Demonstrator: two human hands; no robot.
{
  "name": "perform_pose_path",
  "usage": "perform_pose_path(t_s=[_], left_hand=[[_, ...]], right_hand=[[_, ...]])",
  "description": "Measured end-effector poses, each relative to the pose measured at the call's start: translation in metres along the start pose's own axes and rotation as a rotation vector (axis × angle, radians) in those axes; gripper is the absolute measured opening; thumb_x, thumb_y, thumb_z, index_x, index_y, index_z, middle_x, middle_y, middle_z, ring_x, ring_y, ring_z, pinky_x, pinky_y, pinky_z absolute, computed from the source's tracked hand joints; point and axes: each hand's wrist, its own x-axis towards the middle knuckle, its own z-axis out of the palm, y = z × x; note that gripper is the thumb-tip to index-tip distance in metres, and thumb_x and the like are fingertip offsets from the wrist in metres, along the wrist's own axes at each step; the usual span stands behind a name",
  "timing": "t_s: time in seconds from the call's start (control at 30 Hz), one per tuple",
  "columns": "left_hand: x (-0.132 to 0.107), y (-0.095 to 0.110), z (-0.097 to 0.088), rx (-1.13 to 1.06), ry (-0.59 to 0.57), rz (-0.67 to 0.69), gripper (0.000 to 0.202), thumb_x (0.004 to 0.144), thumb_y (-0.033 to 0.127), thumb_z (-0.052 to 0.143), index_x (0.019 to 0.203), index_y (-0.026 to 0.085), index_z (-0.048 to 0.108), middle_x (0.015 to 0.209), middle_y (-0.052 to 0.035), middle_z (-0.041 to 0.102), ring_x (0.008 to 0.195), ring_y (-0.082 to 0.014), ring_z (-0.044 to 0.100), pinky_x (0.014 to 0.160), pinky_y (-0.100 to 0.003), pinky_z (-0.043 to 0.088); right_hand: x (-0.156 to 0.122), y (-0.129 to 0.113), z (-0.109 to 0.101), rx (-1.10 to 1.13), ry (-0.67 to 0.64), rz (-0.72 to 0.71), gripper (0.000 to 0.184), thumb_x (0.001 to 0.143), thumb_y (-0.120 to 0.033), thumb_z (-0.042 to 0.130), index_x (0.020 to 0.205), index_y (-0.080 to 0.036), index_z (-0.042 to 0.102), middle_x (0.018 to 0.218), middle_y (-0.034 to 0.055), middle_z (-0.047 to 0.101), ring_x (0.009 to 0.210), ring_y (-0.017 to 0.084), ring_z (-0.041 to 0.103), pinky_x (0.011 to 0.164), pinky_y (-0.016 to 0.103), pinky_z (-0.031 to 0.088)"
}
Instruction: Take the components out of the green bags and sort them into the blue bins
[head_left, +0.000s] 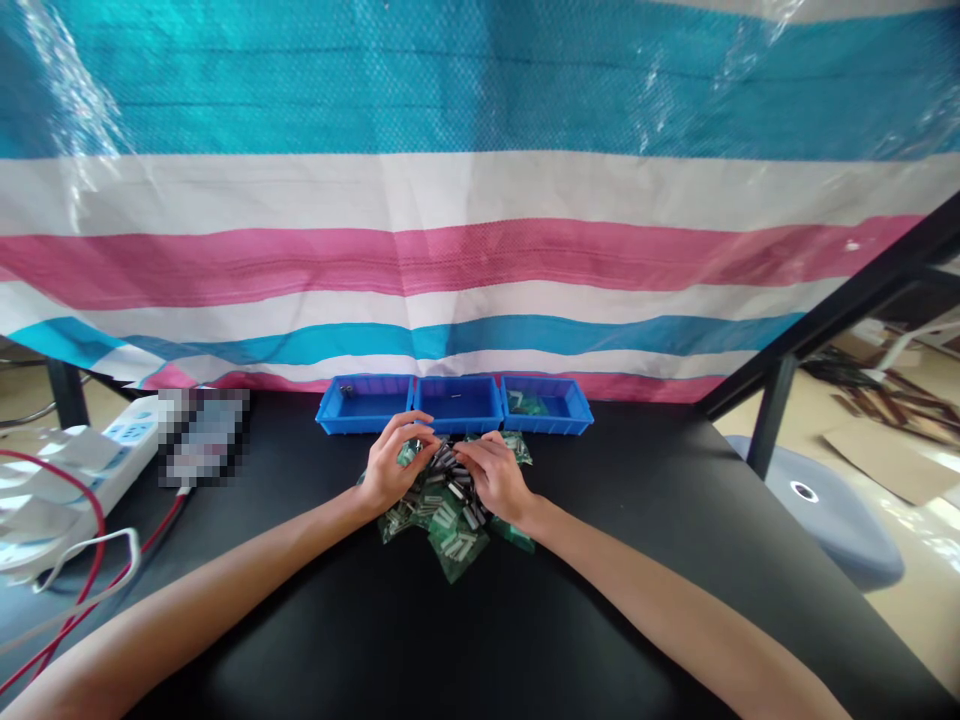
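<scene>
At about ten o'clock on the black bench (300, 620) lies a white power strip (112, 450) with a red cable (103, 520) looping near it, and just to its right sits an object too blurred to name (202, 435). At twelve o'clock, three blue plastic trays stand side by side: the left one (364, 425) holds a small dark part (346, 390), the middle one (457, 425) a thin sliver, and the right one (547, 425) a few green packets (525, 403). Just below them, a heap of clear packets with green backing and grey metal parts (442, 510) lies loose on the bench. The left hand (394, 465) and right hand (495, 478) curve over it, their grips nearly together above its top; whether either is clamped on a packet, I cannot tell. The work in hand looks like sorting through the heap, and freeing one overlapping packet calls for careful fingertips. Off at two o'clock sits a round grey-blue stool seat (817, 510).
</scene>
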Motion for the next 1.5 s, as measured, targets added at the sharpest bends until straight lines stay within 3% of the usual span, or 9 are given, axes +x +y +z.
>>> perform_pose_path(t_s=[0.67,0.87,1.0,1.5], left_hand=[[-0.002,-0.003,0.001,-0.039,-0.01,0.016,0.016,0.085,0.013,0.064,0.099,0.017,0.061,0.105,-0.0094,0.063,0.098,-0.0198,0.064,0.081,-0.033,0.056],[-0.001,0.0,0.002,-0.018,-0.062,0.085,0.019,0.084,0.012,0.065,0.101,0.018,0.061,0.104,-0.0089,0.065,0.102,-0.0204,0.064,0.084,-0.035,0.056],[0.0,0.001,0.001,0.007,-0.018,0.028,0.012,0.085,0.013,0.064,0.096,0.017,0.063,0.1,-0.0088,0.065,0.101,-0.0209,0.063,0.085,-0.034,0.055],[-0.001,0.001,0.002,-0.038,0.001,0.037,0.023,0.083,0.008,0.062,0.103,0.017,0.058,0.11,-0.0093,0.058,0.073,-0.0112,0.06,0.071,-0.029,0.055]], right_hand=[[0.0,0.002,0.0,0.027,0.03,-0.011,0.021,0.096,-0.016,0.046,0.102,-0.018,0.066,0.085,0.0062,0.074,0.071,0.019,0.063,0.074,0.035,0.042],[-0.001,-0.012,0.0,0.003,-0.037,-0.073,0.022,0.097,-0.016,0.044,0.096,-0.017,0.066,0.078,0.0052,0.072,0.067,0.017,0.062,0.077,0.035,0.039],[-0.003,-0.016,0.002,-0.019,0.015,-0.045,0.021,0.096,-0.014,0.044,0.098,-0.017,0.065,0.078,0.0051,0.072,0.069,0.017,0.063,0.079,0.035,0.038],[0.0,-0.005,0.002,-0.02,0.069,-0.018,0.017,0.097,-0.017,0.048,0.099,-0.017,0.064,0.087,0.0062,0.074,0.07,0.018,0.065,0.077,0.036,0.04]])
